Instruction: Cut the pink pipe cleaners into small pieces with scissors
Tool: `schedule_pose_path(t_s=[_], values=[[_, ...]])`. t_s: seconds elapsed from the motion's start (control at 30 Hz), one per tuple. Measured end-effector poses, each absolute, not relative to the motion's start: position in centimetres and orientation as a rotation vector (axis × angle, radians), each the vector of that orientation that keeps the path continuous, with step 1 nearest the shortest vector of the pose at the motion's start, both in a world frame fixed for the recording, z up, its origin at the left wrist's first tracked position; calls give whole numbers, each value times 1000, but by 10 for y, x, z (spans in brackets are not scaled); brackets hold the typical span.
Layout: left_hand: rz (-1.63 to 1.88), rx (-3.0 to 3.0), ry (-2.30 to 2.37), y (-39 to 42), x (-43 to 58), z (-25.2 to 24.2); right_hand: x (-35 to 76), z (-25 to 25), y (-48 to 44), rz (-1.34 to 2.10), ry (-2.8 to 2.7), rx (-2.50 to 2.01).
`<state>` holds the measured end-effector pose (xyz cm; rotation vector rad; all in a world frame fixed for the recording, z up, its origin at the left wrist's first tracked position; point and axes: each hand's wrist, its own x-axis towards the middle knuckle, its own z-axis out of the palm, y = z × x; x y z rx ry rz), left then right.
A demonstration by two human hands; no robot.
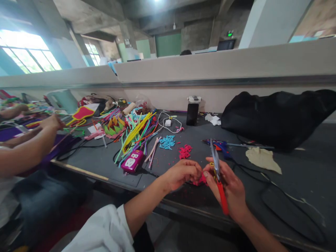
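Note:
Scissors with red handles (223,197) rest in my right hand (233,190), blades pointing up and away from me. Its thumb and fingertips meet those of my left hand (182,173) above the table's front edge. The left fingers are pinched together; whatever is between them is too small to make out. Beneath the hands lies a heap of pink-red pieces (200,181), partly covered by the fingers. Just beyond are a pile of short pink-red pieces (185,152) and a pile of short blue pieces (167,142).
A bundle of coloured pipe cleaners (139,131) lies left of a purple box (133,161). A blue glue gun (222,147), a phone (192,114) and a black bag (273,119) stand behind. Cables cross the right side. Another person's arms (34,147) work at the left.

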<state>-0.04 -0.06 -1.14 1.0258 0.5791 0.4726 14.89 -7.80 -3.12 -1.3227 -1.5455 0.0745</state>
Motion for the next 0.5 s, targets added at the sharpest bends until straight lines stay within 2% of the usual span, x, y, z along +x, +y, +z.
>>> schedule_pose_path(t_s=[0.1,0.3,0.5], values=[[605,1251,618,-2,0,-10,148,-29,-78,41,-1538,-1364],[1010,2172,664,-6,-3,-5,150,-32,-74,-24,-1505,-1450],[967,2465,641,-5,-4,-5,150,-36,-72,-77,-1535,-1450]])
